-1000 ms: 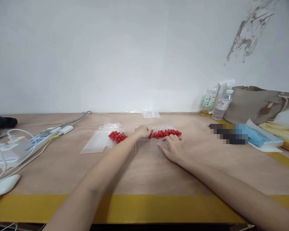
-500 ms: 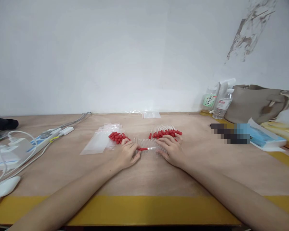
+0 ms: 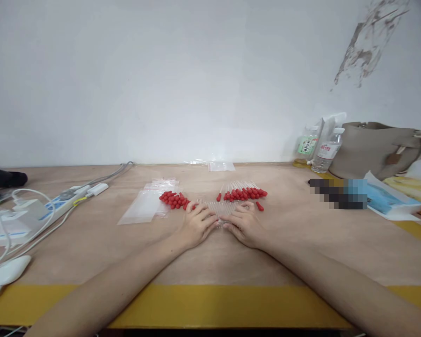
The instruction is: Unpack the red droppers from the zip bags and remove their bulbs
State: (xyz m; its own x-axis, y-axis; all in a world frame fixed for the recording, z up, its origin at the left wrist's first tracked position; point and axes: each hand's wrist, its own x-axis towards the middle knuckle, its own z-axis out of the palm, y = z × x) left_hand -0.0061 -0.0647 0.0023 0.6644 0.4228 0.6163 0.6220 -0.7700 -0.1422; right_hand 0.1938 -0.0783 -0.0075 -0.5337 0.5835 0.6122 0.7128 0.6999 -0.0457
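My left hand (image 3: 198, 225) and my right hand (image 3: 244, 225) are close together over a row of clear thin tubes (image 3: 219, 206) on the table. Fingers and thumb are closed on each hand, with the fingertips nearly meeting; what they pinch is hidden. Beside my left fingers lies a pile of loose red rubber bulbs (image 3: 174, 200). Behind my right hand are several droppers (image 3: 246, 193), clear tubes with red bulbs facing me. One single red bulb (image 3: 260, 206) lies just right of my right fingers.
Flat clear zip bags (image 3: 140, 204) lie left of the bulbs, and another small bag (image 3: 221, 166) is by the wall. A power strip (image 3: 61, 203) with cables is at left. Bottles (image 3: 325, 150), a grey bag (image 3: 368, 147) and a blue pack (image 3: 389, 201) stand at right.
Both hands have drawn closer together, my left hand moving right. The red bulb and tube that showed between them are now hidden. A red bulb beside my right fingers shows more fully.
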